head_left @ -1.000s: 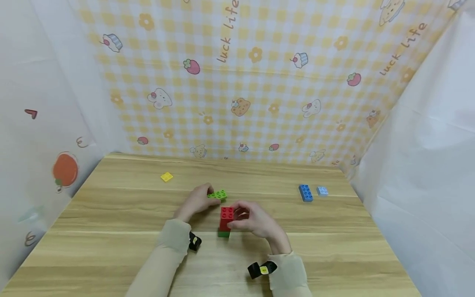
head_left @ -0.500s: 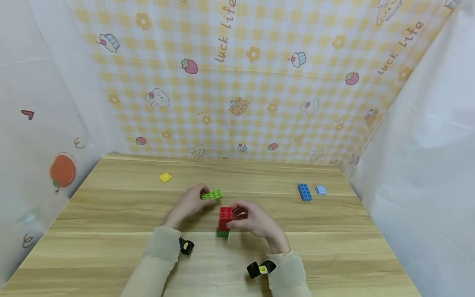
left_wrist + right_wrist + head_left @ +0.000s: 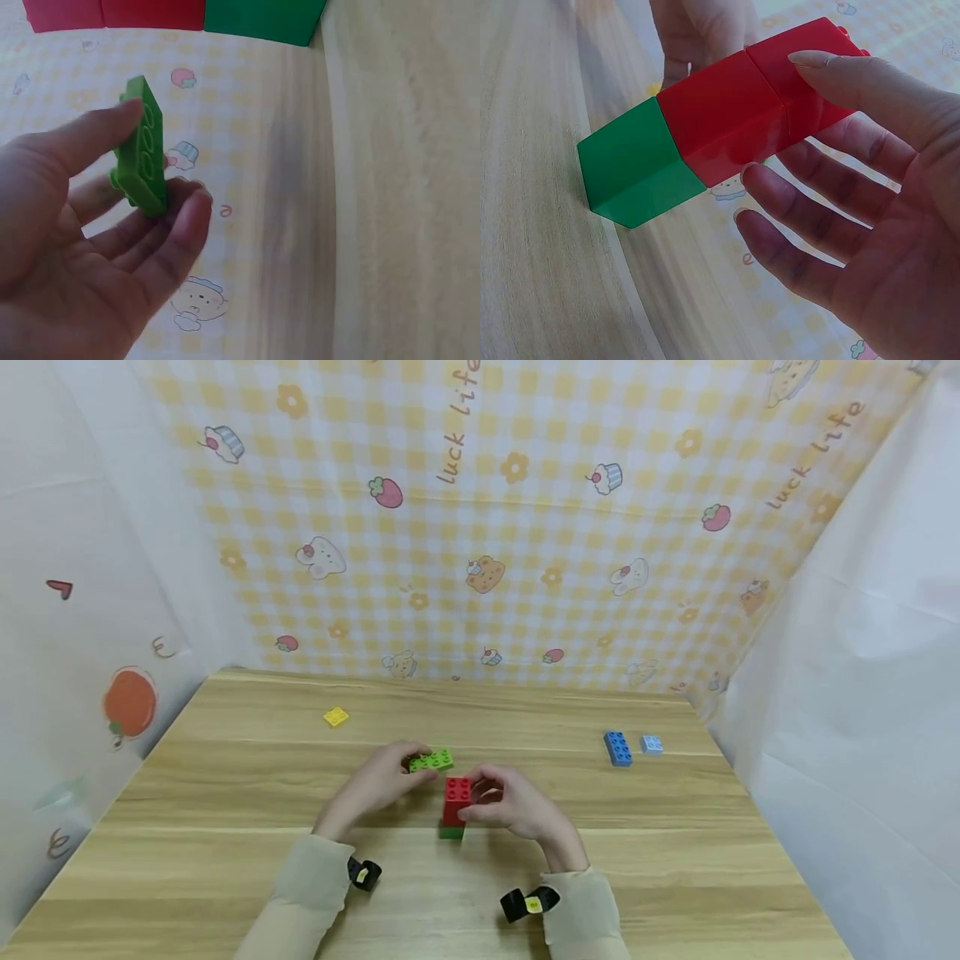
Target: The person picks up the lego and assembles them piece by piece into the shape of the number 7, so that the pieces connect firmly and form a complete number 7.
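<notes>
In the head view a stack of building blocks stands upright on the wooden table: two red blocks (image 3: 454, 811) above a green block (image 3: 452, 832). My right hand (image 3: 517, 806) holds it from the right; the right wrist view puts the thumb on the upper red block (image 3: 810, 82). Left of and behind the stack, my left hand (image 3: 384, 777) pinches a thin lime-green studded brick (image 3: 433, 761). Seen from the left wrist, thumb and fingers grip this lime-green brick (image 3: 142, 154) by its edges, above the table and apart from the stack.
A yellow flat brick (image 3: 336, 717) lies at the back left of the table (image 3: 225, 793). At the right lie a blue brick (image 3: 618, 749) and a small light-blue brick (image 3: 652, 745). A patterned cloth (image 3: 450, 527) hangs behind the table.
My left hand, with the lime-green brick, has shifted left, away from the stack, and slightly lower in the head view. The right hand and the stack stay in place.
</notes>
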Tool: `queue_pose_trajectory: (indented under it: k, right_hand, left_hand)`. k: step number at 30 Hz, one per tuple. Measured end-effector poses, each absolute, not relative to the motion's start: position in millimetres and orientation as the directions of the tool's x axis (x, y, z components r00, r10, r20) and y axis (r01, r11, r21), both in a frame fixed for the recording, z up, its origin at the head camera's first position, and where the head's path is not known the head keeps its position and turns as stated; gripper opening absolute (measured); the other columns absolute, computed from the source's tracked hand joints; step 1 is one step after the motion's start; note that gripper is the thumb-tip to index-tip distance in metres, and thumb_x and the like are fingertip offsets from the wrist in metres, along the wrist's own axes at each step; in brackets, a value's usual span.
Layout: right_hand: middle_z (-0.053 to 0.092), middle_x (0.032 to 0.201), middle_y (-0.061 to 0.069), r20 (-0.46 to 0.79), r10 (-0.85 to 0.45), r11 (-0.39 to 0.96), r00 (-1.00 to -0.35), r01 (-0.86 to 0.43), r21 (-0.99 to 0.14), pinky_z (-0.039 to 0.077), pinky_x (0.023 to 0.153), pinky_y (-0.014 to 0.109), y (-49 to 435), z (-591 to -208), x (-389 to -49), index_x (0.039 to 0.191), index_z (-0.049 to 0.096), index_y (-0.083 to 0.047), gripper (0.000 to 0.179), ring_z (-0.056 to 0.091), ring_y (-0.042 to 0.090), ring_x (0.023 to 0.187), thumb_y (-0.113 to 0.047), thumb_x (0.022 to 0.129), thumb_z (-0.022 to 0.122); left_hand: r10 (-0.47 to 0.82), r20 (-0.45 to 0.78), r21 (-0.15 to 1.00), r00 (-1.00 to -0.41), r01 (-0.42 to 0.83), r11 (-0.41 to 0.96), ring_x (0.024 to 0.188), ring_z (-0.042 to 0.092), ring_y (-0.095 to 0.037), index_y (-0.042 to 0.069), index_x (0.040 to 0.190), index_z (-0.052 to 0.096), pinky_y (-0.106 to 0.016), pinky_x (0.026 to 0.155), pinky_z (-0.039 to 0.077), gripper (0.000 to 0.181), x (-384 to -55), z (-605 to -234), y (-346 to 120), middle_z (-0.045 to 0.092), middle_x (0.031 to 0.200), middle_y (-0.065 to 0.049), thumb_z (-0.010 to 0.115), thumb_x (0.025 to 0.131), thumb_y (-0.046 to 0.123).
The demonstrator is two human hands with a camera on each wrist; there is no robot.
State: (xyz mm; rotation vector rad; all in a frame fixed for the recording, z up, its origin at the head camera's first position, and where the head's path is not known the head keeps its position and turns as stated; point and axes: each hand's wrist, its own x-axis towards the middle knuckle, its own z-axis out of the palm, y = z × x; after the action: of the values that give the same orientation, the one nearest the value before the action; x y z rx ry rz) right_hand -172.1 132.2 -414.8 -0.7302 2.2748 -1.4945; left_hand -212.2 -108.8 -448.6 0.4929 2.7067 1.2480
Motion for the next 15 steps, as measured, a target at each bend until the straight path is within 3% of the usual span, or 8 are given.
queue_pose_trajectory:
  k: [8,15]
  right_hand:
    - [0.066,0.1,0.002,0.047,-0.58,0.315,-0.813,-0.278,-0.907,0.052,0.079,0.035,138.8,-436.4,-180.7,0.108,0.066,-0.011,0.025,0.062,0.021,0.095,-0.014,0.086,0.077]
    - [0.065,0.1,0.004,0.033,-0.575,0.333,-0.818,-0.271,-0.903,0.051,0.082,0.041,137.0,-431.2,-178.9,0.11,0.065,-0.008,0.026,0.061,0.026,0.097,-0.006,0.086,0.075]
  left_hand:
    - [0.429,0.096,0.797,-0.898,0.328,0.508,0.095,0.059,-0.014,0.012,0.126,0.065,-0.035,0.081,0.05,0.043,-199.2,-442.7,-110.8,0.064,0.114,-0.001,0.068,0.092,0.037]
    - [0.427,0.127,0.835,-0.895,0.33,0.441,0.097,0.059,-0.015,0.015,0.126,0.064,-0.032,0.08,0.051,0.04,-188.6,-436.3,-111.6,0.062,0.117,0.0,0.067,0.093,0.037]
